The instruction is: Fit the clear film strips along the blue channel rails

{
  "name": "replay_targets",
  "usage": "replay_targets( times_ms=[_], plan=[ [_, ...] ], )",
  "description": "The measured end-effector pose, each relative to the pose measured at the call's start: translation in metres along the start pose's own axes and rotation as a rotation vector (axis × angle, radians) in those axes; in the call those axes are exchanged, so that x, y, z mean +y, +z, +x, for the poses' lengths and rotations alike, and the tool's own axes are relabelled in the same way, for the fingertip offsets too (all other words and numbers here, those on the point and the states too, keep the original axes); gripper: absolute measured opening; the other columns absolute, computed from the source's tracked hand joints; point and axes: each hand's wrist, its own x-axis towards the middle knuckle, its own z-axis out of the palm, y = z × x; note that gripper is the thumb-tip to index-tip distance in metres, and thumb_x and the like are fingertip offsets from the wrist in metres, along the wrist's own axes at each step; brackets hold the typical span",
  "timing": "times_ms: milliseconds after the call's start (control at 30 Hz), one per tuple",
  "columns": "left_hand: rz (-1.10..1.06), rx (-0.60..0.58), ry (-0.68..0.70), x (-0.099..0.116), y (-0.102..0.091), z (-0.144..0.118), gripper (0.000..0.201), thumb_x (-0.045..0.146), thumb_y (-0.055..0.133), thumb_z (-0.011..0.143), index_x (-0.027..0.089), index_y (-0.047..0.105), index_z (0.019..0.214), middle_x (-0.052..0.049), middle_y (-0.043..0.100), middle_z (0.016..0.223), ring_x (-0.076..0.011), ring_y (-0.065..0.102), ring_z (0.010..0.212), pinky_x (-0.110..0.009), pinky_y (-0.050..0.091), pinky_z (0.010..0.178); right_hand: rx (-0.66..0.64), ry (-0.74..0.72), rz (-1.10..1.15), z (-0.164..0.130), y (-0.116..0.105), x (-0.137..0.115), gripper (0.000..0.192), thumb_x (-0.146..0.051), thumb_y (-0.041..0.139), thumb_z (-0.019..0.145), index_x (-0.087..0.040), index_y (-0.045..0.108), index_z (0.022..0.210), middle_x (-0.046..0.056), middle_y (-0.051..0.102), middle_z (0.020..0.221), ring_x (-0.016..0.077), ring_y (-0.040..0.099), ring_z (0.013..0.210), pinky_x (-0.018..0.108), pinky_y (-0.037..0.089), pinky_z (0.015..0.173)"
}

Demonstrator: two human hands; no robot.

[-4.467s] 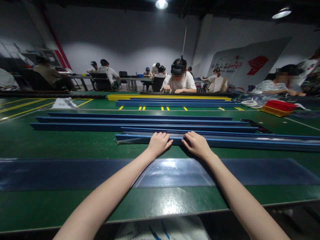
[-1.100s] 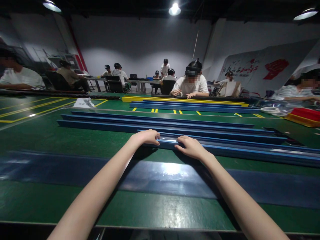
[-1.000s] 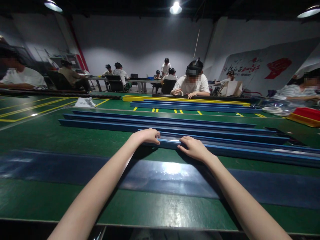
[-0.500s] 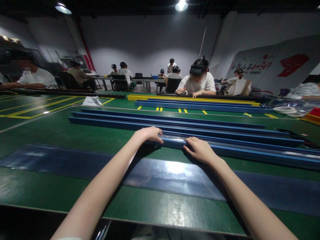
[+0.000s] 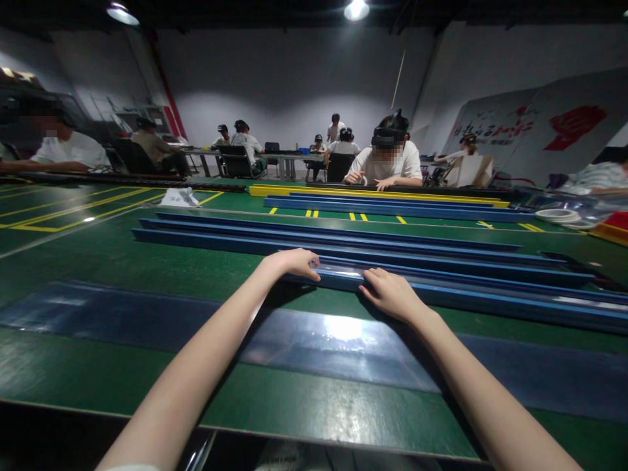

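A long blue channel rail (image 5: 471,299) lies across the green table (image 5: 122,268), with clear film along its top. My left hand (image 5: 293,263) grips the rail's left end, fingers curled over it. My right hand (image 5: 391,294) rests on the same rail a little to the right, fingers over its near edge. A dark blue glossy strip (image 5: 122,314) lies flat on the table between me and the rail.
More blue rails (image 5: 304,237) lie parallel behind the near one. Further back are blue and yellow rails (image 5: 377,193) in front of a seated person (image 5: 387,163). White tape rolls (image 5: 557,214) and a red bin (image 5: 615,226) stand at the right. Other people sit at the left and behind.
Since 4.5 s ago my hands have come to the rail's left end, the left hand now curled over the end. Over the last half second nothing has visibly changed.
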Motion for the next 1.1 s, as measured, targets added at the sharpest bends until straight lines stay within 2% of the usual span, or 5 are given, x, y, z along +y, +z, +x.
replay_targets(
  times_ms=[633, 1100],
  plan=[
    [-0.027, -0.005, 0.001, -0.007, 0.001, 0.002, 0.048, 0.045, 0.056, 0.070, 0.020, 0.054, 0.111, -0.004, 0.059, 0.114, -0.0157, 0.055, 0.095, -0.019, 0.041, 0.076, -0.035, 0.006, 0.016, 0.000, -0.003, -0.001, 0.024, -0.033, 0.035, 0.088, -0.017, 0.053, 0.093, 0.010, 0.060, 0.096, 0.0189, 0.055, 0.087, 0.026, 0.037, 0.068],
    [0.038, -0.052, -0.041, -0.016, -0.001, 0.002, 0.054, 0.050, 0.056, 0.070, 0.021, 0.051, 0.115, -0.006, 0.057, 0.118, -0.0195, 0.053, 0.100, -0.023, 0.042, 0.079, -0.030, -0.002, 0.004, 0.000, 0.000, 0.001, 0.025, -0.033, 0.035, 0.088, -0.017, 0.053, 0.093, 0.009, 0.060, 0.094, 0.0187, 0.055, 0.087, 0.026, 0.036, 0.067]
  ],
)
